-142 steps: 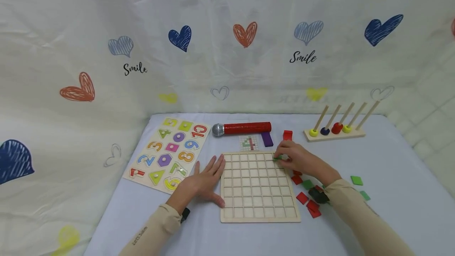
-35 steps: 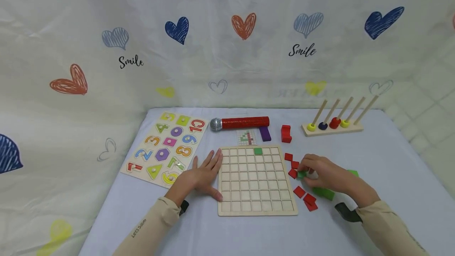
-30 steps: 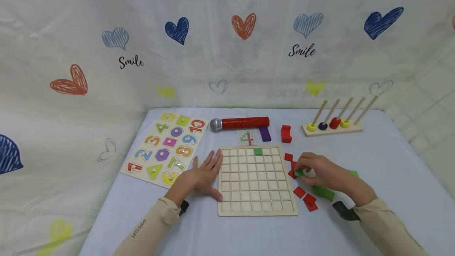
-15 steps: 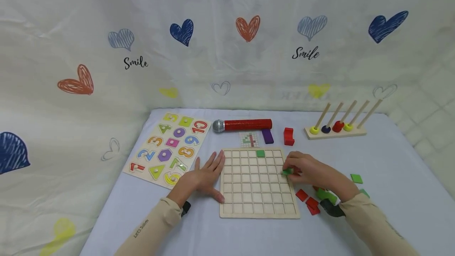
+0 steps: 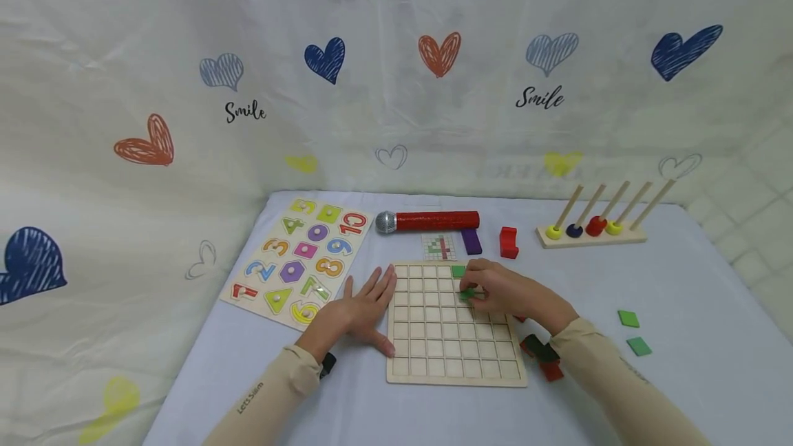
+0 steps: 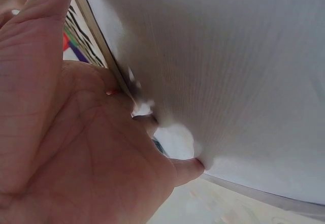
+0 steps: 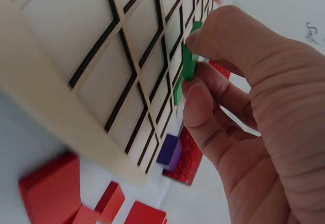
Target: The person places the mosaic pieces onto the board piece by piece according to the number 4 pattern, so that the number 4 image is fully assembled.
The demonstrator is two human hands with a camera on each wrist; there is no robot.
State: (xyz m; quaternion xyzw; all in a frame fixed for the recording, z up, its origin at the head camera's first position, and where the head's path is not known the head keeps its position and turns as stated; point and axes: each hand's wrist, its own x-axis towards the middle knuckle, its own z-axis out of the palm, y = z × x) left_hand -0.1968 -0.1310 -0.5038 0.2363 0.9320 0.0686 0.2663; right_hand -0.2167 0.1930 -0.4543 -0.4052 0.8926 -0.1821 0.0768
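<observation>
My right hand (image 5: 500, 288) pinches a green square tile (image 7: 190, 56) between thumb and fingertips, over the upper part of the wooden grid board (image 5: 427, 346). Another green tile (image 5: 458, 271) lies in a top-row cell, just beyond the pinched one. My left hand (image 5: 362, 315) rests with fingers spread along the board's left edge; in the left wrist view its palm (image 6: 96, 142) shows beside that edge. Beyond the board lies a small pattern card (image 5: 438, 247) with green and red squares. Several red tiles (image 5: 551, 370) lie right of the board, partly hidden by the right arm.
At left lies a number-and-shape puzzle board (image 5: 291, 270). A red toy microphone (image 5: 434, 221), a purple block (image 5: 471, 241) and a red block (image 5: 509, 243) are behind the grid. A peg stacker (image 5: 591, 236) stands back right, with two green tiles (image 5: 628, 319) nearer.
A green tile has come to lie in the top row. My right hand then picked another green tile from the pile at right and carried it left over the board. The left hand stays at the edge.
</observation>
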